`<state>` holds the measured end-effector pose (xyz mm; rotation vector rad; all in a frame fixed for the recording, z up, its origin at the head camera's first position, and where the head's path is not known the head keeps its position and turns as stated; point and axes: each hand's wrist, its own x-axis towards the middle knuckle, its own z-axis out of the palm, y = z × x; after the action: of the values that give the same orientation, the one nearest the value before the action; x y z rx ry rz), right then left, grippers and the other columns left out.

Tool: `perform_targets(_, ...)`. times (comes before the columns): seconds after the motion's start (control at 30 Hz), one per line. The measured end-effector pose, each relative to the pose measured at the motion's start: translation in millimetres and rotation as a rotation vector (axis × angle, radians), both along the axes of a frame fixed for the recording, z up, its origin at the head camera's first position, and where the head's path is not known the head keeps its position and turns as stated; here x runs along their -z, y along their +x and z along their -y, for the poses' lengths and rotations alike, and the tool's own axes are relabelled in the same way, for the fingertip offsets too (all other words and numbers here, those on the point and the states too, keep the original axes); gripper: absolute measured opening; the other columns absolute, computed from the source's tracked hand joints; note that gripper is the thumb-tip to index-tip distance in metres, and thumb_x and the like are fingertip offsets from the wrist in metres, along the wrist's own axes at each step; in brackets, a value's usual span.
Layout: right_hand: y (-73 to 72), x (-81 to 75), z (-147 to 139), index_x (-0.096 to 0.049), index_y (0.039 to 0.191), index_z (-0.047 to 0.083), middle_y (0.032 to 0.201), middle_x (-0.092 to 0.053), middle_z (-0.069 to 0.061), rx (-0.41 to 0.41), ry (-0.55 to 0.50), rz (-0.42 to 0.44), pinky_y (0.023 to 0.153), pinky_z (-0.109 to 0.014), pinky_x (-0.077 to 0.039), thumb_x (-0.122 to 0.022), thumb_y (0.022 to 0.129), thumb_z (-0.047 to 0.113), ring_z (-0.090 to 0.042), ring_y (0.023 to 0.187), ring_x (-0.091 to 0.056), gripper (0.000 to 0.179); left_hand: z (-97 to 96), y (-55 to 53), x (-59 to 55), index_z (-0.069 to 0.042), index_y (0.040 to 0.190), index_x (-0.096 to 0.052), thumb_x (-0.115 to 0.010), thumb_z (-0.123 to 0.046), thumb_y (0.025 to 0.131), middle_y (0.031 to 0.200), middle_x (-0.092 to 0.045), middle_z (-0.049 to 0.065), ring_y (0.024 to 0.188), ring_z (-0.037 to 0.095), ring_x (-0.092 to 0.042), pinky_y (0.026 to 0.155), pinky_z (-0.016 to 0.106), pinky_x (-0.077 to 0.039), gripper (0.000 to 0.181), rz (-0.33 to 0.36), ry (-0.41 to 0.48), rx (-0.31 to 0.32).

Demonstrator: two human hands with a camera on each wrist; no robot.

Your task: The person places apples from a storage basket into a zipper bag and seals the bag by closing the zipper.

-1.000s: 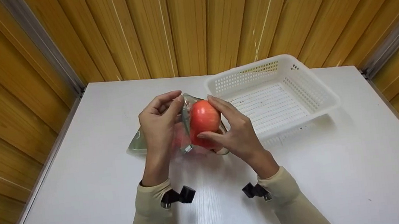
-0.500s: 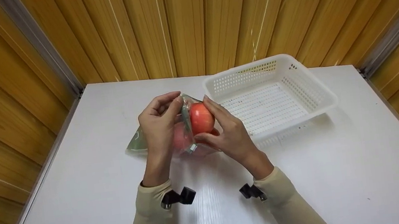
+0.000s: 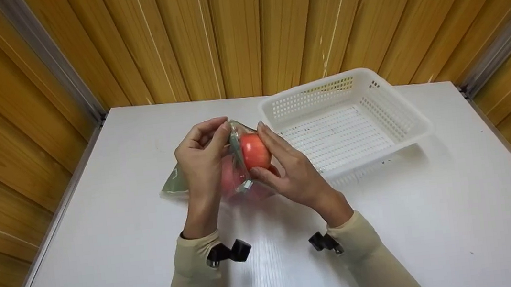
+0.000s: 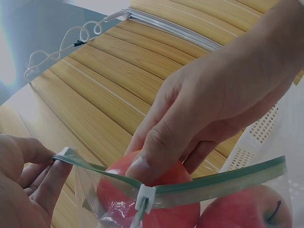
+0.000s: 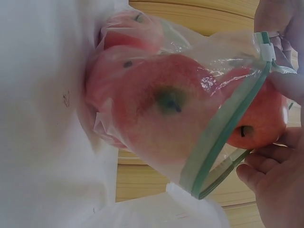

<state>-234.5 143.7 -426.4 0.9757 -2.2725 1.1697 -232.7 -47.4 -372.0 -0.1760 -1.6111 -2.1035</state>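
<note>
A clear zip bag (image 5: 142,114) with a green zip edge (image 5: 213,147) and a white slider (image 4: 145,197) holds several red apples, seen through its film in the right wrist view. My left hand (image 3: 200,162) pinches one end of the bag's mouth between thumb and fingers. In my right hand (image 3: 297,175), thumb and fingers grip a red apple (image 3: 255,151) at the bag's open mouth. Part of that apple sits below the zip edge in the left wrist view. One more apple (image 4: 244,209) shows there, to the right. Much of the bag is behind my left hand in the head view.
A white perforated plastic basket (image 3: 341,138) stands on the white table (image 3: 437,219), right of the bag. Wood-patterned panels (image 3: 243,34) rise behind and on both sides. A pale coiled cord (image 4: 61,45) shows beyond in the left wrist view.
My right hand has moved slightly left with the apple, bringing it further into the bag's mouth. My left hand keeps its pinch nearly in place.
</note>
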Motion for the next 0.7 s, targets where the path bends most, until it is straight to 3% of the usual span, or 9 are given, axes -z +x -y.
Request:
perform_targets(0.27,-2.5,-2.8,-8.4,-0.043,0.161,0.002,0.167,-0.041,-0.009,0.025,-0.058,0.110,0.124,-0.039,-0.033,-0.066,0.105,0.024,-0.020,0.153,-0.038,0.064,2.3,-1.1,-1.4,0.001,0.104,-0.079,-0.078,-0.002,0.095,0.092,-0.076,0.018,0.077,0.019,-0.072,0.066,0.031,-0.064,0.010,0.013,0.066,-0.041)
perform_targets(0.47,-9.2,-4.5,-23.8,-0.052,0.152,-0.005,0.153,-0.057,-0.018,0.009,-0.167,0.244,0.114,-0.042,-0.048,-0.069,0.104,0.013,-0.030,0.138,-0.057,0.054,4.3,-2.9,-2.3,0.001,0.105,-0.079,-0.077,-0.002,0.096,0.092,-0.075,0.019,0.078,0.023,-0.072,0.066,0.030,-0.063,0.010,0.014,0.116,-0.078)
perform_targets(0.57,-9.9,-7.7,-32.4,-0.061,0.143,-0.006,0.140,-0.066,-0.020,0.051,-0.146,0.326,0.107,-0.042,-0.053,-0.075,0.101,0.011,-0.034,0.127,-0.066,0.048,5.6,-3.8,-2.2,0.001,0.106,-0.078,-0.076,-0.003,0.096,0.092,-0.074,0.019,0.079,0.025,-0.073,0.067,0.030,-0.063,0.011,0.010,0.146,-0.095)
perform_targets(0.7,-7.5,-13.8,-38.9,-0.070,0.132,-0.001,0.123,-0.075,-0.012,0.070,-0.065,0.411,0.098,-0.041,-0.058,-0.079,0.098,0.013,-0.029,0.112,-0.072,0.038,8.2,-4.7,-1.4,0.001,0.107,-0.078,-0.076,-0.003,0.097,0.094,-0.075,0.019,0.078,0.023,-0.072,0.067,0.029,-0.063,0.011,0.011,0.188,-0.127)
